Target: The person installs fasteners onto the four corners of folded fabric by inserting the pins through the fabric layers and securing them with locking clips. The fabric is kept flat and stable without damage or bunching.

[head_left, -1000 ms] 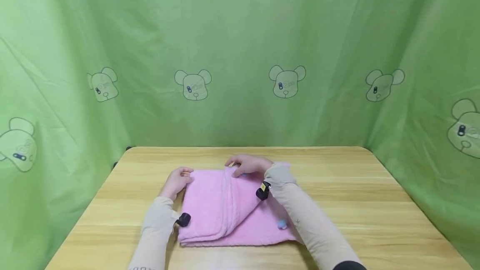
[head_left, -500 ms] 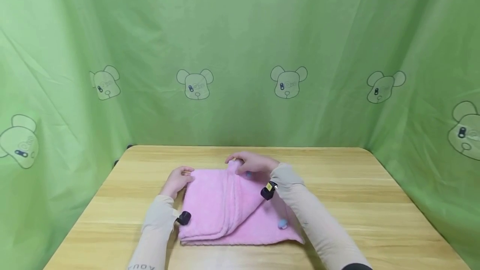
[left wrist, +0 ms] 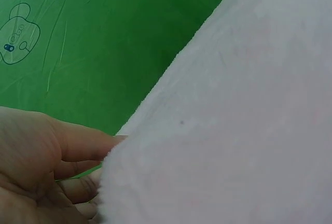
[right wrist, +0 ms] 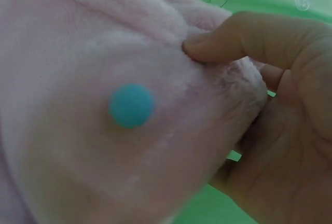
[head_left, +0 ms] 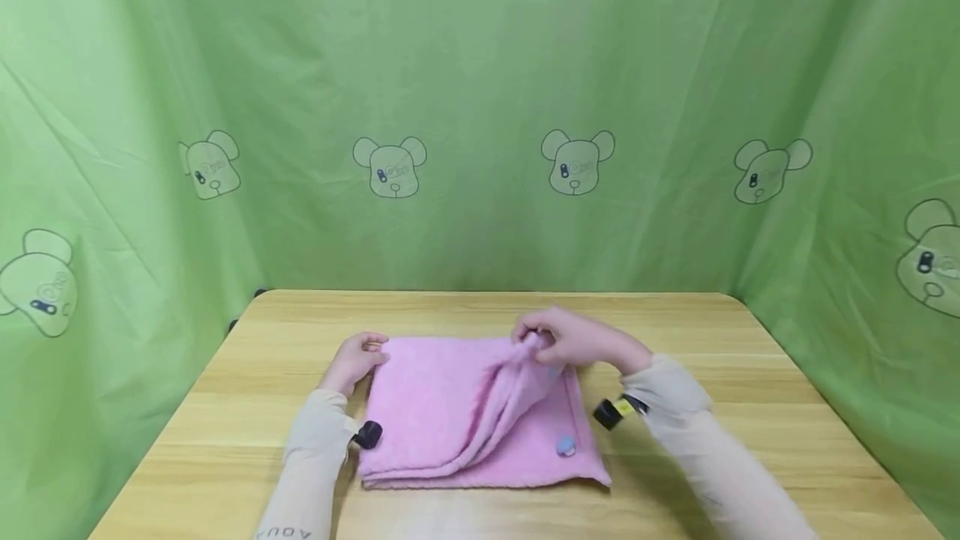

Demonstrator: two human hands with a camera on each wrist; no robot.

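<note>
A pink fleece blanket (head_left: 427,407) lies folded on the table, its fold lines running near to far. At its far left corner my left hand (head_left: 352,363) holds the edge between thumb and fingers; the fingertips pass behind the fleece in the left wrist view. My right hand (head_left: 581,340) pinches the far edge of the upper layers and keeps it lifted, thumb (right wrist: 207,47) on the near side. Beside that grip a round blue button (right wrist: 131,105) shows on the raised flap. Another blue button (head_left: 566,446) sits on the lower layer at the near right.
The wooden table (head_left: 750,407) extends around the blanket on both sides. A green curtain (head_left: 480,65) with bear-head prints encloses the back and sides. Small black cameras are strapped to both sleeved wrists, the left camera (head_left: 368,435) overlapping the blanket's left edge in the head view.
My right hand has moved to the right, drawing the upper layers' far edge along, so the top fold now spreads farther right. The left hand has stayed at its corner.
</note>
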